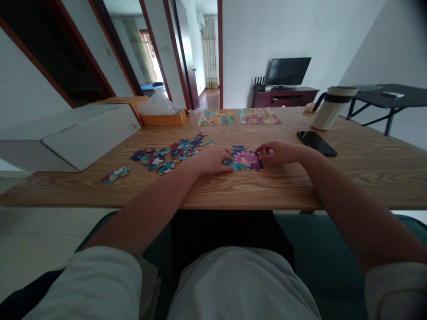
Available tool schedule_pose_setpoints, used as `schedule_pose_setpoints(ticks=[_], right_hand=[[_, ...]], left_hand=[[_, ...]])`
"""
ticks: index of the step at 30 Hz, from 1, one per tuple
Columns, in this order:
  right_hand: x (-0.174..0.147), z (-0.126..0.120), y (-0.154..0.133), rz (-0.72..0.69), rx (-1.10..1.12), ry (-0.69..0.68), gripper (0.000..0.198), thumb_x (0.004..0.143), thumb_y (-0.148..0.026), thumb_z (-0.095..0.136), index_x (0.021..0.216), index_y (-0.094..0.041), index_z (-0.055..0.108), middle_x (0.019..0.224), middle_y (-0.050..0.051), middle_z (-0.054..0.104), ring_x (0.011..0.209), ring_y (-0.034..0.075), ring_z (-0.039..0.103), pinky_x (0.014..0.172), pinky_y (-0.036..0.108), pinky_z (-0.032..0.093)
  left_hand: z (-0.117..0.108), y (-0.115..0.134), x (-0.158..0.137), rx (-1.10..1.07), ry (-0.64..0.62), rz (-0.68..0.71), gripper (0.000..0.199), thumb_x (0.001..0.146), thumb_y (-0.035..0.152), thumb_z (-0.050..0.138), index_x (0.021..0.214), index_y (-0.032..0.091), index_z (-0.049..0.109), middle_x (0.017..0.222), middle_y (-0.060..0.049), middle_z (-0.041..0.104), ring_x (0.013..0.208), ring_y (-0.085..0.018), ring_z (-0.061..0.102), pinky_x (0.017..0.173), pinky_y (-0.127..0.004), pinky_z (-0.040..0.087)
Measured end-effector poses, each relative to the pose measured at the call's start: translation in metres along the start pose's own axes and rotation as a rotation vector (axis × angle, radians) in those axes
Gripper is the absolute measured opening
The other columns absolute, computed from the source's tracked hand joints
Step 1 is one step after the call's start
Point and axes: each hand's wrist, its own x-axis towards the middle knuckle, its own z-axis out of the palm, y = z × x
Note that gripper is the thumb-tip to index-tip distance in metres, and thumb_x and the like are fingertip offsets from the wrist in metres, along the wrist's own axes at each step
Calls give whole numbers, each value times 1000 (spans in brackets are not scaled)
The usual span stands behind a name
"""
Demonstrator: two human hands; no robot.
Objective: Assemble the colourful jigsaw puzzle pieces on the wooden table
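A partly joined jigsaw puzzle (245, 159), with a pink-purple figure on teal and dark blue, lies flat on the wooden table in front of me. My left hand (215, 160) rests at its left edge, thumb and forefinger apart and touching or close to the teal pieces. On the opposite side, my right hand (276, 152) reaches the upper right edge with fingers spread and slightly bent. I make out nothing gripped in either hand. Left of my left hand spreads a heap of loose puzzle pieces (176, 151), some hidden behind the forearm.
A small cluster of pieces (115, 175) lies near the front left. Two finished-looking picture sheets (217, 117) are at the back. A white box (90, 131) and an orange box (165, 119) stand left; a phone (316, 143) and a white mug (333, 109) stand right.
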Motion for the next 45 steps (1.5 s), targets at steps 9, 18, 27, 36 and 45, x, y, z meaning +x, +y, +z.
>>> schedule_pose_setpoints(ticks=[9, 18, 27, 36, 45], right_hand=[[-1, -1, 1, -15, -16, -3, 53, 90, -56, 56, 131, -25, 68, 112, 11, 74, 98, 30, 69, 91, 42, 54], [-1, -2, -1, 12, -9, -17, 59, 88, -59, 57, 132, -22, 68, 114, 13, 74, 100, 30, 69, 90, 40, 53], [-1, -1, -1, 6, -17, -18, 58, 90, -57, 56, 133, -20, 67, 113, 14, 74, 99, 30, 69, 90, 41, 53], [-1, -2, 0, -14, -15, -12, 56, 89, -58, 57, 131, -23, 68, 113, 13, 74, 100, 31, 69, 91, 42, 53], [-1, -1, 0, -22, -2, -15, 58, 89, -60, 56, 131, -23, 68, 112, 13, 74, 100, 32, 69, 92, 44, 53]], left_hand=[[-11, -1, -6, -44, -74, -54, 42, 90, 53, 60, 109, 21, 78, 109, -7, 69, 95, -22, 66, 85, -31, 47], [0, -3, -5, -36, 4, 81, 38, 95, 40, 57, 124, 25, 75, 124, -8, 68, 113, -23, 63, 102, -31, 43], [-6, 3, -5, -24, -24, -55, 52, 90, 47, 61, 133, 20, 67, 116, -10, 72, 104, -25, 66, 92, -32, 48], [1, 1, -4, -169, 52, -47, 53, 84, 40, 69, 135, 24, 63, 127, -7, 66, 113, -25, 63, 99, -33, 47], [-14, -18, -11, -383, 4, -170, 43, 84, 26, 61, 126, 20, 65, 112, -6, 72, 90, -18, 69, 79, -27, 53]])
